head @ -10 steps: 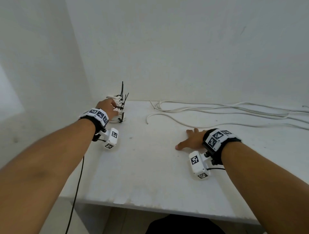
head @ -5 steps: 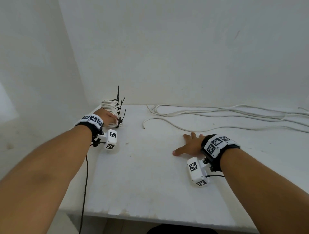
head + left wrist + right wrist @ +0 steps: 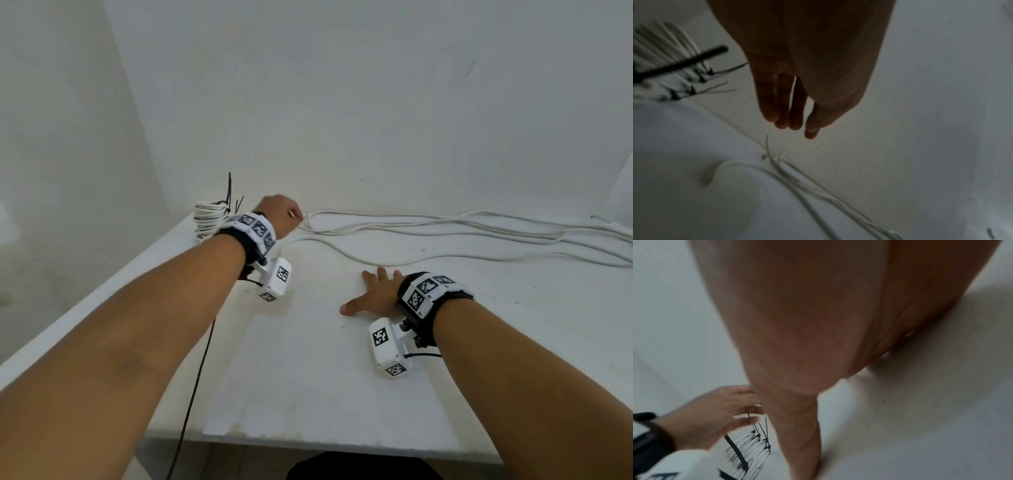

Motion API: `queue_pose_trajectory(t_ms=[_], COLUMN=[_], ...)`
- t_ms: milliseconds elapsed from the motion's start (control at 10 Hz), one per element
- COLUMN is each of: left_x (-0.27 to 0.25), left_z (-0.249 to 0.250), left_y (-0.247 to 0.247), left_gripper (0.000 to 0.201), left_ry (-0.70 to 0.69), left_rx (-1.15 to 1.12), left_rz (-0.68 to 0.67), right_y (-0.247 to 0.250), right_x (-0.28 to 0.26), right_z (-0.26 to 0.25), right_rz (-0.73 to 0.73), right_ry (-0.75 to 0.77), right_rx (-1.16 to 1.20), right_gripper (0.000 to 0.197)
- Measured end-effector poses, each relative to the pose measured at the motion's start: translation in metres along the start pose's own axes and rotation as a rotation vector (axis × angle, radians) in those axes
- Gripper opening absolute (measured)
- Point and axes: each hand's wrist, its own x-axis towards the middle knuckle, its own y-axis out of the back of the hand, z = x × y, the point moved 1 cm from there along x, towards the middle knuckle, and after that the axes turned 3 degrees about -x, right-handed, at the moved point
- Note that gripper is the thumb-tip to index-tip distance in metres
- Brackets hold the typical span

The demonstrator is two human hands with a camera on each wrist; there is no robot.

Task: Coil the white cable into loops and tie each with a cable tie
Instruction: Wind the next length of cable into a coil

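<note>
Left hand: I see my left hand (image 3: 278, 213) raised above the far part of the counter (image 3: 308, 377), between the tied bundle and the near ends of the loose cable. From the left wrist view its fingers (image 3: 781, 104) hang straight and close together, thumb alongside, holding nothing (the tips are clear of the surface and of every strand).

Right hand: my right hand (image 3: 375, 294) lies palm down on the counter, fingers (image 3: 381, 274) spread flat and relaxed, gripping nothing. The right wrist view is filled by the palm pressed low to the surface.

White cable, loose part: the loose cable (image 3: 445, 229) runs in several long strands along the back of the counter from the right edge toward the middle, with a bend of strands just beside my left hand. One strand curves nearer, passing just beyond my right fingertips; I cannot tell whether it touches them.

White cable, coiled part: the coiled bundle (image 3: 209, 219) stands at the far left corner of the counter, by the wall, partly hidden behind my left wrist.

Cable ties: black cable ties (image 3: 228, 192) are cinched around the bundle, their tails sticking up and out (the right wrist view shows several in a row along the loops (image 3: 748, 449)).

Counter: white, set into a corner of white walls (image 3: 342, 102).

Wrist gear: a dark lead (image 3: 195, 387) hangs from my left wrist camera past the counter's front edge.
</note>
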Motion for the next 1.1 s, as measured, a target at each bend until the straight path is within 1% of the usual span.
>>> queue_pose_trajectory(t_ms=[100,200,300,400,500,600,700,800,900,1000,1100], left_x=[0.009,0.010,0.013,0.006,0.001,-0.014,-0.033,-0.050,-0.067,-0.077,-0.084], left_z=[-0.006,-0.023,-0.034,-0.033,-0.026,-0.010,0.013,0.034,0.054,0.069,0.075], left_y=[-0.038,-0.057,-0.059,-0.055,-0.055,-0.057,-0.063,-0.067,-0.066,-0.061,-0.056], left_gripper=[0.031,0.031,0.034,0.035,0.029,0.028,0.033,0.023,0.031,0.044,0.038], left_ry=[0.133,0.256,0.305,0.343,0.417,0.459,0.462,0.423,0.306,0.229,0.137], left_rx=[0.184,0.238,0.242,0.161,-0.070,-0.548,-0.864,-1.098,-1.078,-1.134,-1.285], left_rz=[-0.182,-0.279,-0.266,-0.244,-0.243,-0.072,0.059,0.021,-0.130,-0.348,-0.512], right_y=[0.001,0.003,0.003,0.002,0.005,0.009,0.012,0.027,0.044,0.049,0.046], right_x=[-0.001,0.002,0.006,0.008,0.005,-0.003,-0.010,-0.010,-0.009,-0.005,0.004], right_z=[0.005,0.010,0.010,0.009,0.013,0.016,0.019,0.021,0.024,0.020,0.009], right_rz=[-0.029,-0.054,-0.069,-0.066,-0.078,-0.087,-0.044,0.124,0.401,0.586,0.620], right_ry=[0.034,0.058,0.060,0.067,0.083,0.098,0.122,0.118,0.109,0.264,0.507], right_rx=[0.038,0.114,0.106,0.088,0.139,0.206,0.230,0.369,0.607,0.589,0.516], right_gripper=[0.113,0.111,0.114,0.114,0.111,0.104,0.097,0.086,0.070,0.067,0.061])
